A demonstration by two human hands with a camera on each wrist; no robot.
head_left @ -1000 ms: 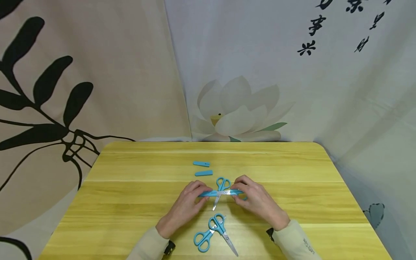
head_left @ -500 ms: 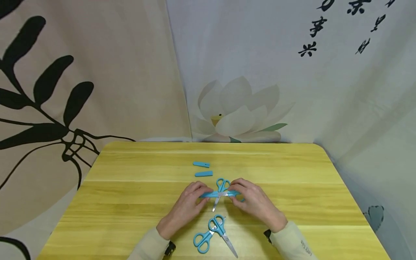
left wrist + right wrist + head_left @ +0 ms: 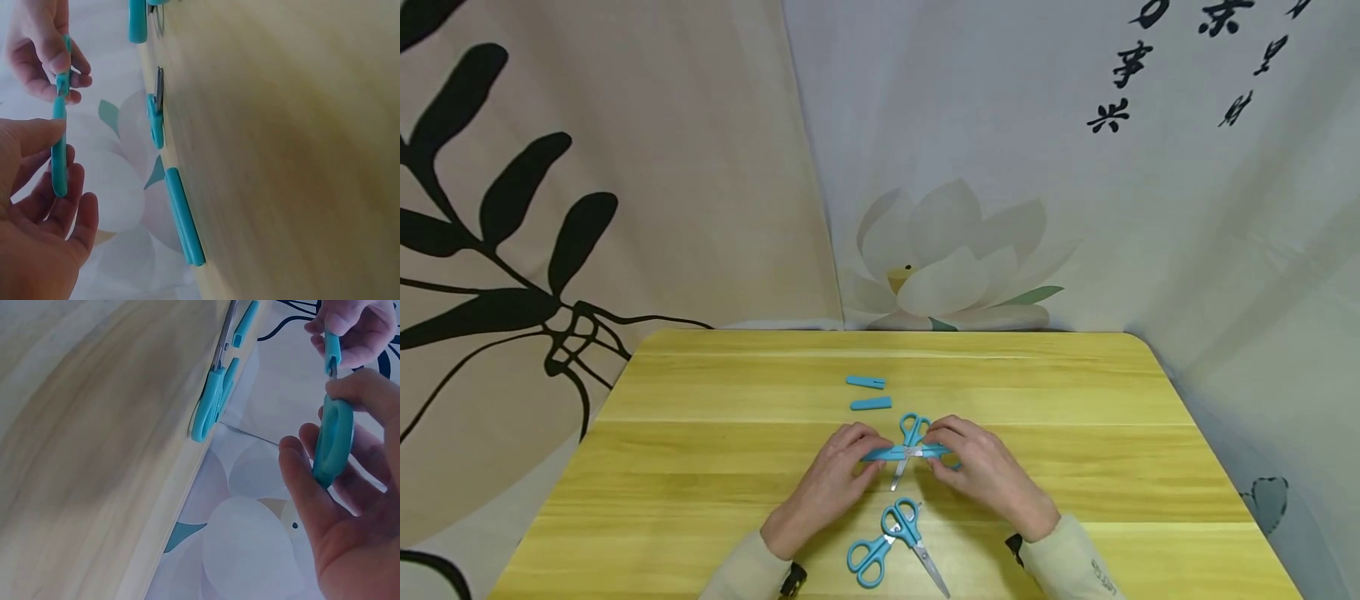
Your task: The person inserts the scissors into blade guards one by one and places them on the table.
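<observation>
Between finger and thumb, my left hand [image 3: 835, 477] pinches a blue scissor blade cover [image 3: 59, 153]. My right hand [image 3: 988, 471] grips a pair of scissors by its blue handle [image 3: 331, 472]. Its blade is mostly inside the cover, and a short strip of metal shows between cover and handle. Both are held above the table in the wrist views. In the head view they overlap a second pair of scissors [image 3: 897, 477], which lies with its blade toward the person.
Nearer the person, two more blue-handled scissors, one on the left [image 3: 868, 562] and one on the right [image 3: 931, 567], lie crossed on the wooden table [image 3: 700, 500]. Beyond the hands rest two loose blade covers, a far one [image 3: 863, 382] and a nearer one [image 3: 871, 403].
My right hand has moved left toward the left hand, pushing the scissors deeper into the cover. Less bare blade shows now. The left hand has hardly moved; the things on the table stay put.
</observation>
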